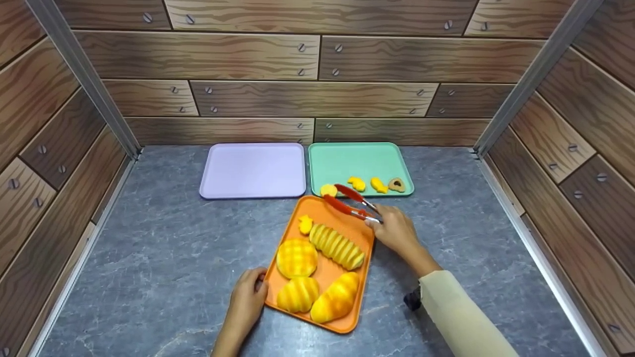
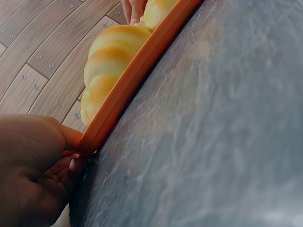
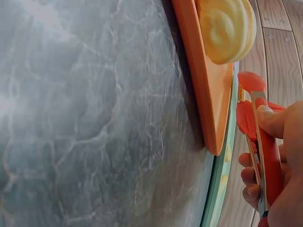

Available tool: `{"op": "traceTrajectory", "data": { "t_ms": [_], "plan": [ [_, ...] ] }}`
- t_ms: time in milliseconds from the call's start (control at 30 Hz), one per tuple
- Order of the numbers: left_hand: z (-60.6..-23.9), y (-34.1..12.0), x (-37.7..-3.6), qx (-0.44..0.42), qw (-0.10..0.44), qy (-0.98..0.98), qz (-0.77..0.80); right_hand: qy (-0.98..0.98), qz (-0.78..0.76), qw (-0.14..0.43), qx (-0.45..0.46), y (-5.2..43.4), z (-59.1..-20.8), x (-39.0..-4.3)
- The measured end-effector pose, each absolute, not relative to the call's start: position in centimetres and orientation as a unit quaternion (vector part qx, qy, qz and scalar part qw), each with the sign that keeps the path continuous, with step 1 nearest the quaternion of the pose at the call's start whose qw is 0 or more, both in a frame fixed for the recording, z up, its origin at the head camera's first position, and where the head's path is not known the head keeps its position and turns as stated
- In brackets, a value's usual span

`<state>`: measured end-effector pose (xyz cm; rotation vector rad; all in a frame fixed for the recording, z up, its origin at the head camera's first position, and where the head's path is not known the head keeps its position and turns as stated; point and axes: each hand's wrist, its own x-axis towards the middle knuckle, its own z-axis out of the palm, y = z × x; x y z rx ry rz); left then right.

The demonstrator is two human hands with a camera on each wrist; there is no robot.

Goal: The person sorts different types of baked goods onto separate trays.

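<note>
An orange tray (image 1: 323,277) lies on the grey counter with several yellow bread pieces: a long ridged loaf (image 1: 337,246), a round bun (image 1: 296,258) and a small star-shaped piece (image 1: 305,224). My left hand (image 1: 248,297) grips the tray's near left edge (image 2: 102,127). My right hand (image 1: 394,230) holds red tongs (image 1: 349,201), whose tips sit over the gap between the orange tray and the green tray (image 1: 357,161), beside a small yellow piece (image 1: 328,190). The tongs (image 3: 262,142) show between my fingers in the right wrist view.
A lilac tray (image 1: 253,169) stands to the left of the green tray. On the green tray lie two more yellow pieces (image 1: 356,183) and a brown cookie (image 1: 396,185). Wood-patterned walls close the counter (image 1: 163,248) on three sides.
</note>
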<state>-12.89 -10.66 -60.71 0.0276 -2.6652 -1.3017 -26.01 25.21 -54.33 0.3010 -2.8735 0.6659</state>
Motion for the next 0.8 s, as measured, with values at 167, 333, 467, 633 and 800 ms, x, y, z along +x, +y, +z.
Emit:
{"op": "traceTrajectory", "data": {
  "t_ms": [167, 333, 467, 633, 800],
  "plan": [
    [-60.7, -10.7, -12.9, 0.009, 0.09, -0.896, -0.434, -0.967, 0.227, 0.092, 0.075, 25.7, -54.7, -26.9],
    [-60.7, -10.8, -12.9, 0.009, 0.087, -0.898, -0.432, -0.967, 0.224, 0.102, 0.06, 26.0, -55.3, -27.5],
    [-60.6, -10.8, -12.8, 0.011, 0.089, -0.897, -0.433, -0.969, 0.219, 0.102, 0.058, 26.1, -55.6, -27.7],
    [-60.7, -10.8, -12.8, 0.006, 0.095, -0.896, -0.435, -0.969, 0.225, 0.093, 0.048, 26.2, -55.4, -27.4],
    [-60.8, -10.7, -12.8, 0.0, 0.104, -0.896, -0.432, -0.968, 0.223, 0.091, 0.062, 26.4, -55.1, -26.9]
  ]
}}
